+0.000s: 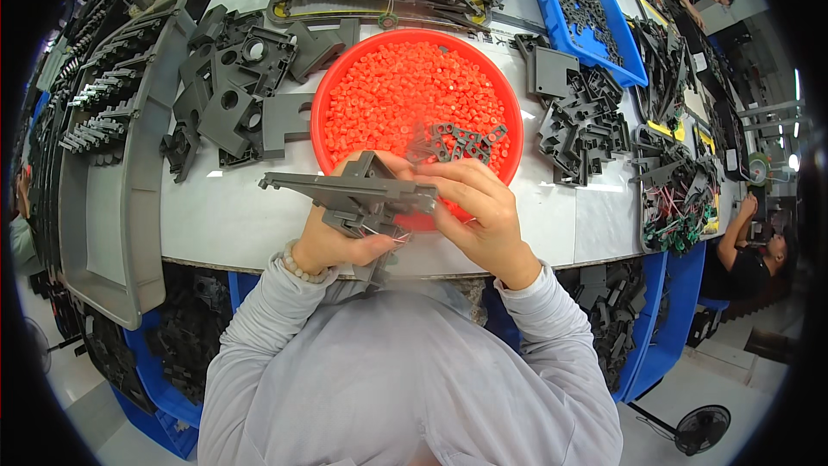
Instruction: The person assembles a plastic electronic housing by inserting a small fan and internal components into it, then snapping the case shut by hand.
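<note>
Just above the bench, at the near side of a red basin, my left hand grips a dark grey plastic assembly; whether my right hand pinches its right end, I cannot tell. Steady support should help.

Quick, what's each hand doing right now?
Left hand: closed, holding the dark gray part.
Right hand: fingers bent near the part's right end; gripping or not, can't tell.

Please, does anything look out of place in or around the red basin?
Perhaps the dark parts lying on the red pieces in the basin, near the right hand: its other contents look almost all red, while dark heaps lie outside, on both sides.
</note>
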### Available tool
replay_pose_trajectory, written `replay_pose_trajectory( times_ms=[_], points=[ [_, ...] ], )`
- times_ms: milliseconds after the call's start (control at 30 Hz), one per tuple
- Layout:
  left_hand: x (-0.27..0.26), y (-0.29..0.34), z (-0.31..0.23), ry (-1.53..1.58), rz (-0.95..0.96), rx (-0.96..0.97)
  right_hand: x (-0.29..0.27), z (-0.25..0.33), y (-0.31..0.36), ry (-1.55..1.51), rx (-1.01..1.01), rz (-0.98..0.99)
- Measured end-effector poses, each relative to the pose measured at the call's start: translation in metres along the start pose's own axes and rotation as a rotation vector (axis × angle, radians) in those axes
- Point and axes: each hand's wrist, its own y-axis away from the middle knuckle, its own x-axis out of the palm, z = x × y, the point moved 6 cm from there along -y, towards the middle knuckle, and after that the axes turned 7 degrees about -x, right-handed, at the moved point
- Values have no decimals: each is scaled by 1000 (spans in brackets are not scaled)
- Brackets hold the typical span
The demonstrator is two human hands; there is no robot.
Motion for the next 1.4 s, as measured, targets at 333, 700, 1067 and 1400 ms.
replay_pose_trajectory(
  times_ms=[333, 700, 1067, 1400],
  points=[
    [6, 0, -4, 6, 26, -83, 7, -16, 10, -310, 226, 9],
    [-1, -4, -11, 155, 38, 19, -10, -11, 4, -188, 124, -92],
    [6, -7, -48, -393, 177, 156, -23, 12, -9, -115, -116, -125],
    [6, -5, -32, -2, 87, 50, -17, 23, -16, -2, -201, 18]
  ],
)
